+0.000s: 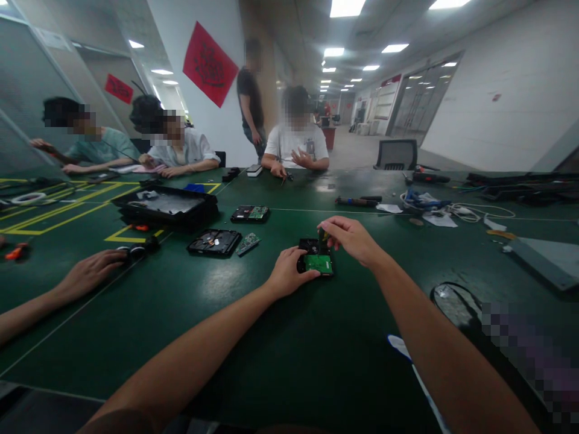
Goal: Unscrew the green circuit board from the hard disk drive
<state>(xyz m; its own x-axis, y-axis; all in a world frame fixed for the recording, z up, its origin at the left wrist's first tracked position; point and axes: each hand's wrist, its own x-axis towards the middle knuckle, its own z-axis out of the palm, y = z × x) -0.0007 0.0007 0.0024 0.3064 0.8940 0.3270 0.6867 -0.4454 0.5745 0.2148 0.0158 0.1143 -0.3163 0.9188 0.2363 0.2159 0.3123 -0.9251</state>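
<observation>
Drive [319, 265] on a green tabletop [253, 349], just right of and below the centre of the frame, its green board facing up. The left hand [291, 272] lies against the drive's left side, fingers at the upper left edge and thumb along the near edge, gripping it. The right hand [346, 236] is above and to the right of the drive, fingertips pinched on an upright tool [322, 237] (dark and slim, its tip too small to make out), which stands over the drive's upper part. The drive thus lies between the two hands. To its left, well apart from the left hand, are a loose board [248, 243] and a black case [214, 242]; above these is a second drive [250, 213]. A co-worker's hand [96, 268] rests at the frame's left.
</observation>
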